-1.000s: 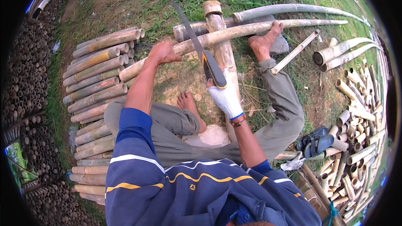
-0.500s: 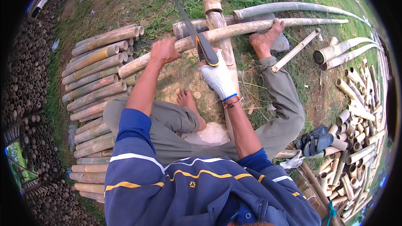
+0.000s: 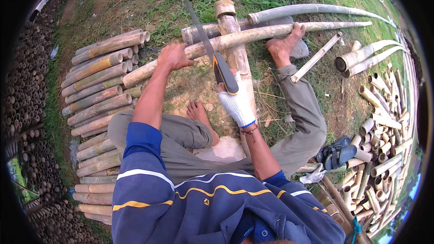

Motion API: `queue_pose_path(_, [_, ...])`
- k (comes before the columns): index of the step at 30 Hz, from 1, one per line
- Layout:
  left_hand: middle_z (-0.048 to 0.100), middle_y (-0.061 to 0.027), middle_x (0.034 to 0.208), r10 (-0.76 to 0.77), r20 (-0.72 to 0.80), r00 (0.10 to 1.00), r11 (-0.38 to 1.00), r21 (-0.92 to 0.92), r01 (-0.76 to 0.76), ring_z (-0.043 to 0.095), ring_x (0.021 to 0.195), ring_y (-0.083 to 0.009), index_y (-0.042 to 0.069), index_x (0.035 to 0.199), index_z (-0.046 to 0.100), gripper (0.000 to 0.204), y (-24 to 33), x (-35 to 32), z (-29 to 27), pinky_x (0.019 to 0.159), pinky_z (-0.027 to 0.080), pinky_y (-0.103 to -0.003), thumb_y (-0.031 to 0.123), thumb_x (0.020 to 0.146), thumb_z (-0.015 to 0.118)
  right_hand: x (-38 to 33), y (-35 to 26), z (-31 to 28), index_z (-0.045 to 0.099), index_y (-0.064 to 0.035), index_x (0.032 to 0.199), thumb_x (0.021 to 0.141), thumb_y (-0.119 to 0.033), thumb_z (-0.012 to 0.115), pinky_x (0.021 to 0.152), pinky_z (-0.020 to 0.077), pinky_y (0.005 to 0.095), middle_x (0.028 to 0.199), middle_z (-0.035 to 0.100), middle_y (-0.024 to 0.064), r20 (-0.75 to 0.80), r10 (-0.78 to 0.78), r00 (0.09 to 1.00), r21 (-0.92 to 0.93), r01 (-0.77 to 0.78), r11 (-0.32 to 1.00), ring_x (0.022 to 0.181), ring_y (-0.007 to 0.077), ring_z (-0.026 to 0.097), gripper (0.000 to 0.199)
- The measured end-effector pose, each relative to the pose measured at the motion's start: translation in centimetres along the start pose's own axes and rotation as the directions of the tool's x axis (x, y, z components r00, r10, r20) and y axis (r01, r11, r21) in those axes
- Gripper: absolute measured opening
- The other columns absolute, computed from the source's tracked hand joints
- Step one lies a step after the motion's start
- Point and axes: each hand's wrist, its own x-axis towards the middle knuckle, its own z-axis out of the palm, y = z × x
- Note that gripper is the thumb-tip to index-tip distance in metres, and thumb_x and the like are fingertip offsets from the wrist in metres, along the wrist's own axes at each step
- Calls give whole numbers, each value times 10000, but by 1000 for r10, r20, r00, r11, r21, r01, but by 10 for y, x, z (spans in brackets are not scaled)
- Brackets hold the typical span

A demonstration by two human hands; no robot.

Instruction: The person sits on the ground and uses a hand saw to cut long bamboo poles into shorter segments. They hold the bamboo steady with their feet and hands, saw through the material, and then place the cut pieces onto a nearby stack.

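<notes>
A long bamboo pole [image 3: 257, 34] lies across a thicker bamboo support [image 3: 238, 58], which has a ringed end at the top. My left hand [image 3: 173, 57], bare, is wrapped round the pole left of the support. In its white knitted glove, my right hand [image 3: 237, 104] grips the black and orange handle of a hand saw [image 3: 201, 25]. The saw's long blade points away from me and crosses the pole between my left hand and the support. My bare right foot [image 3: 286, 45] rests on the pole at the right.
Cut bamboo lengths [image 3: 97, 108] are stacked at the left. A loose heap of short pieces [image 3: 384, 153] lies at the right, beside dark sandals [image 3: 339, 152]. More poles [image 3: 316, 9] stretch to the far right, near a grey stone [image 3: 299, 50]. A split bamboo strip [image 3: 316, 57] lies on the grass.
My right hand has drawn the saw back toward me, so its handle sits lower and nearer. My left hand still holds the pole, and the whole view has shifted slightly.
</notes>
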Motion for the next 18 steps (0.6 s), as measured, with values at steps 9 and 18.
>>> queue_pose_path(9, [778,-251,1164,70,-31,997,998,-1,-70,751,1072,-407,40,1394,703,852,-5,5,2,1010,589,-477,449,658,832,-123,-25,-39,454,-8,1486,864,25,692,969,519,348,1278,601,135,-1,126,992,-158,-125,980,1070,243,642,667])
queue_pose_path(18, [775,-224,1220,-9,9,1000,1000,19,9,747,1138,-369,125,1458,674,829,2,7,1,1027,589,-480,497,738,850,-54,-19,-32,488,-17,1445,923,32,667,907,521,306,1099,633,93,-32,21,999,-35,-22,999,972,147,612,554])
